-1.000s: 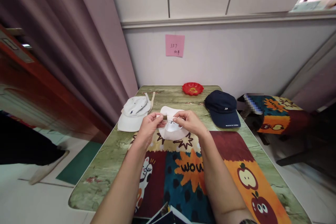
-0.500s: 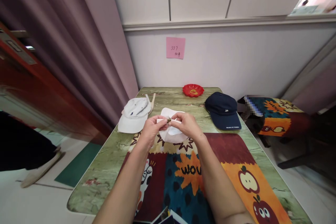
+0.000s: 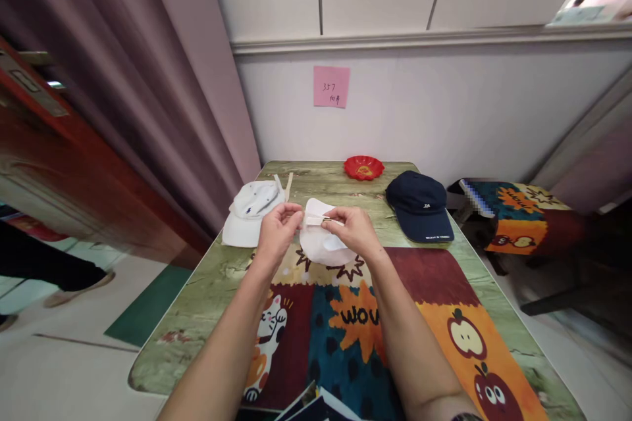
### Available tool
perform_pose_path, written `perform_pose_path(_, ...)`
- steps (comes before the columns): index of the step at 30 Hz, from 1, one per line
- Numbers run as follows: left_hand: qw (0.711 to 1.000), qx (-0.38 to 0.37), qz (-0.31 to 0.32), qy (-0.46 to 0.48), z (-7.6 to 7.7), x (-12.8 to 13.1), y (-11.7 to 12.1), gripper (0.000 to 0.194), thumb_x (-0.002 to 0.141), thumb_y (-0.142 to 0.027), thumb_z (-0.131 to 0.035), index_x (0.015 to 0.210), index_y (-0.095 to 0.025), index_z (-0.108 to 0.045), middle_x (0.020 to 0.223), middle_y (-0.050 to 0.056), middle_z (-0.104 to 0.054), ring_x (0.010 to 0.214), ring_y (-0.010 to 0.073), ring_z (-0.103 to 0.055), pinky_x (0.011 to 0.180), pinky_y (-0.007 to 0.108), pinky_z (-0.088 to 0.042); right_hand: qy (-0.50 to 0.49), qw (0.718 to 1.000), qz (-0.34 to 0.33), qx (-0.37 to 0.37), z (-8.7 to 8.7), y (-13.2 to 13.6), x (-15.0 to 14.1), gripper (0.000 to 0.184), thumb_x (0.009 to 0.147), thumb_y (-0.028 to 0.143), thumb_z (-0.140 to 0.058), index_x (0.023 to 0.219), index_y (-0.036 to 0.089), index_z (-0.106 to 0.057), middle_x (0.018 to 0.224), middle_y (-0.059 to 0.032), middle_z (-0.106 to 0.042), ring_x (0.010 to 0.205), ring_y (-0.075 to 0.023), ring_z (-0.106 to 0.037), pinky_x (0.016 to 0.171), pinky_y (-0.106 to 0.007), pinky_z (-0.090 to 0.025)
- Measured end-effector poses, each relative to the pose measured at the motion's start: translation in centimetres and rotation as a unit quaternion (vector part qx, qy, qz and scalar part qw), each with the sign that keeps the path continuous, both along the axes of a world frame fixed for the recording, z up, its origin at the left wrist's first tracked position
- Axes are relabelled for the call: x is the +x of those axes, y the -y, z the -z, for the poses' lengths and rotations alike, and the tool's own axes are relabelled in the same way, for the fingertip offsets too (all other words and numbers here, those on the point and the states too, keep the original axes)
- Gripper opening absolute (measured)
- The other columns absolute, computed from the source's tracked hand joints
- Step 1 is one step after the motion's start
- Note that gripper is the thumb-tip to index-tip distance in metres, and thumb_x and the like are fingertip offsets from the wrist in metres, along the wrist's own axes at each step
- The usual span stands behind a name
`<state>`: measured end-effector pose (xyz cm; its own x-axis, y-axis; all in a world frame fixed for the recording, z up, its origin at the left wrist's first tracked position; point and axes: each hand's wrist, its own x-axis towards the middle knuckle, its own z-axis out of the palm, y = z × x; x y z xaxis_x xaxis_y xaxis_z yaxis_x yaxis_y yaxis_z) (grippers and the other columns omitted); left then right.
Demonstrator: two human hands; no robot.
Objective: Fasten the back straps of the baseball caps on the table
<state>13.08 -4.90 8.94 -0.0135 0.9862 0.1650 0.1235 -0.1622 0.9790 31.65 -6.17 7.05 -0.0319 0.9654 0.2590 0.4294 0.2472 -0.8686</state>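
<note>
A white cap (image 3: 323, 250) lies between my hands in the middle of the table, its strap side turned up. My left hand (image 3: 279, 230) is closed in a pinch on the loose end of the cap's strap (image 3: 311, 218). Fingers and thumb of my right hand (image 3: 353, 229) grip the strap by its small metal buckle, which they partly hide. Left of my hands sits another white cap (image 3: 253, 210) with a small dark logo and its straps sticking up. A navy blue cap (image 3: 419, 206) rests on the right, brim toward me.
A red scalloped dish (image 3: 364, 168) stands near the table's back edge. Under my arms lies a colourful cloth (image 3: 434, 276) on the green table (image 3: 172, 342). A dark-edged object (image 3: 316, 404) shows at the near edge. A person's leg (image 3: 49, 263) is at the left.
My left hand has moved slightly left, away from the buckle, drawing the strap end out straight. My right hand stays at the buckle. The person's foot at the left has shifted a little.
</note>
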Motion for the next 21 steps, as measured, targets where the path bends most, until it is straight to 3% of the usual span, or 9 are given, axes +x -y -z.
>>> perform_pose_path(3,0.996,0.018,-0.008,-0.092,-0.3,-0.3,-0.3,0.028,0.077,-0.034,-0.067,0.097,-0.016,-0.068,0.056,-0.004,-0.056,0.049,0.0121,-0.050,0.050,0.023,-0.039,-0.013,1.000,0.017,-0.002,0.2,-0.1,0.0,0.015,0.077,0.030,-0.068,0.085,0.021,-0.077,0.081,-0.0017,-0.075,0.069,-0.0169,-0.065,0.061,-0.024,-0.043)
perform_pose_path(5,0.987,0.011,0.060,-0.146,-0.6,-0.1,-0.4,0.035,0.079,-0.034,-0.064,0.109,-0.016,-0.068,0.053,-0.004,-0.055,0.048,0.0136,-0.051,0.048,0.023,-0.038,-0.014,1.000,0.014,-0.002,0.1,-0.1,-0.1,0.015,0.077,0.031,-0.067,0.082,0.021,-0.077,0.075,-0.0011,-0.074,0.066,-0.0162,-0.062,0.059,-0.024,-0.041)
perform_pose_path(7,0.972,0.012,0.146,-0.183,-0.9,0.2,-0.7,0.038,0.079,-0.036,-0.066,0.113,-0.018,-0.069,0.066,-0.001,-0.063,0.051,0.0139,-0.054,0.049,0.024,-0.040,-0.019,1.000,0.006,0.003,0.0,0.0,-0.2,0.016,0.078,0.033,-0.067,0.082,0.021,-0.077,0.074,-0.0012,-0.073,0.066,-0.0161,-0.061,0.059,-0.024,-0.041)
perform_pose_path(11,0.948,0.010,0.249,-0.198,-1.6,0.2,-2.1,0.028,0.077,-0.040,-0.069,0.093,-0.019,-0.076,0.084,0.004,-0.070,0.064,0.0151,-0.059,0.056,0.024,-0.043,-0.049,0.998,-0.034,0.001,-0.3,0.1,0.5,0.021,0.077,0.035,-0.068,0.090,0.020,-0.077,0.079,-0.0029,-0.074,0.070,-0.0167,-0.063,0.061,-0.024,-0.044)
perform_pose_path(14,0.945,-0.027,0.275,-0.176,-2.0,-0.6,-3.3,0.026,0.076,-0.042,-0.069,0.085,-0.018,-0.076,0.077,0.004,-0.069,0.066,0.0159,-0.059,0.057,0.024,-0.042,-0.071,0.994,-0.077,-0.027,-0.3,0.1,1.9,0.027,0.079,0.036,-0.067,0.096,0.017,-0.076,0.075,-0.0035,-0.072,0.065,-0.0156,-0.061,0.058,-0.023,-0.042)
perform_pose_path(21,0.946,-0.064,0.283,-0.147,-1.4,-1.3,-3.9,0.023,0.069,-0.039,-0.076,0.077,-0.017,-0.075,0.074,0.004,-0.069,0.067,0.0168,-0.059,0.061,0.025,-0.044,-0.050,0.995,-0.089,-0.021,0.2,-0.3,3.0,0.025,0.080,0.040,-0.066,0.080,0.016,-0.075,0.069,-0.0018,-0.067,0.064,-0.0141,-0.055,0.056,-0.023,-0.038)
